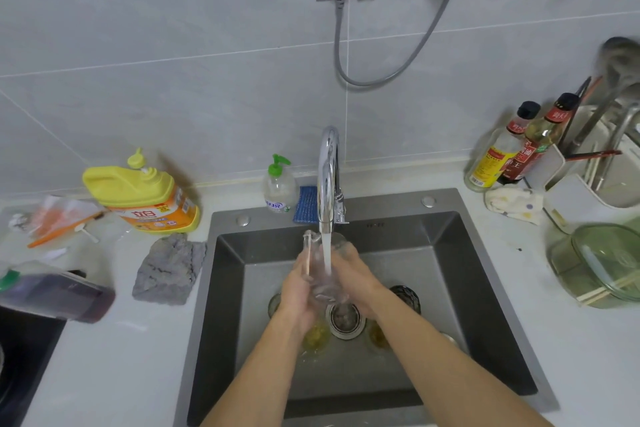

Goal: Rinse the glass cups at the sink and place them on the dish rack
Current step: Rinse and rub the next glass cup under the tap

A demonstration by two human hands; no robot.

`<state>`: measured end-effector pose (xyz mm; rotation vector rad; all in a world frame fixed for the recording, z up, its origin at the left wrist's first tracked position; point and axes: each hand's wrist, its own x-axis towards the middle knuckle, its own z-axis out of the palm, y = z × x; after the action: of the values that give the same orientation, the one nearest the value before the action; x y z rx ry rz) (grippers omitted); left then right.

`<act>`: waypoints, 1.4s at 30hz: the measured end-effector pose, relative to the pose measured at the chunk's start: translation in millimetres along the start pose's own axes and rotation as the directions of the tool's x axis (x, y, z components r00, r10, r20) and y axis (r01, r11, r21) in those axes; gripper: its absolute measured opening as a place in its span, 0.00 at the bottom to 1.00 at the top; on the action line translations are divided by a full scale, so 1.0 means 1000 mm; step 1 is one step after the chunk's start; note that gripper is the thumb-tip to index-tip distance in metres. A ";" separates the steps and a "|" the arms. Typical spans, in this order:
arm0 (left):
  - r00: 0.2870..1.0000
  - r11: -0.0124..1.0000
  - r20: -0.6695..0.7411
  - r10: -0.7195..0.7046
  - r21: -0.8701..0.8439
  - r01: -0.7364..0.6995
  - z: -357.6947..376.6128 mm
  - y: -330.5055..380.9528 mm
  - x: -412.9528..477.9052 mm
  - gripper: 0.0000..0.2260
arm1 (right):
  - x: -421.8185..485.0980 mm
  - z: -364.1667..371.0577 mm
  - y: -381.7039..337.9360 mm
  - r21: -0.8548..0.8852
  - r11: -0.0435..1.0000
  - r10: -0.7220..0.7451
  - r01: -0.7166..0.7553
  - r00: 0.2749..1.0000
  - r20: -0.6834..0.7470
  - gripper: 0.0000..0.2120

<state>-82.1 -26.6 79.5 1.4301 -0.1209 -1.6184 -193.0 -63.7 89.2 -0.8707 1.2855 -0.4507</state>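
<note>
A clear glass cup (323, 267) is held under the running chrome faucet (328, 177), over the dark sink (485, 288). My left hand (299, 291) grips the cup's left side and my right hand (360, 282) grips its right side. Water streams into the cup. Below my wrists, more glass cups lie on the sink floor: a yellowish one (316, 336) left of the drain (345, 319), another yellowish one (377, 334) to its right, and a dark patterned one (407, 296) behind my right forearm. The white dish rack (581, 198) stands on the counter at the right.
Left of the sink are a yellow detergent jug (145, 196), a grey cloth (168, 269) and a dark bottle (59, 291) lying down. A soap pump bottle (278, 185) and blue sponge (306, 204) stand behind the sink. Oil bottles (512, 149) and green glass lids (602, 263) are at right.
</note>
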 end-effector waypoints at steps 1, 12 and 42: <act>0.999 0.997 0.030 -0.018 -0.078 0.020 -0.001 0.000 0.001 0.15 | 0.001 -0.002 0.002 0.064 0.998 -0.024 0.023 1.000 0.013 0.34; 0.978 0.993 -0.181 0.108 0.061 -0.098 0.003 -0.008 0.004 0.21 | 0.000 0.008 0.004 -0.247 0.950 -0.229 0.191 0.964 -0.138 0.34; 0.998 0.992 0.055 0.044 0.115 -0.050 0.011 -0.009 -0.005 0.24 | -0.036 0.003 0.022 -0.035 0.942 -0.335 0.334 0.931 -0.145 0.27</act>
<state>-96.9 -23.7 81.4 1.4625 -0.2814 -1.6331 -203.4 -22.8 95.1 -1.0870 1.2778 -0.7929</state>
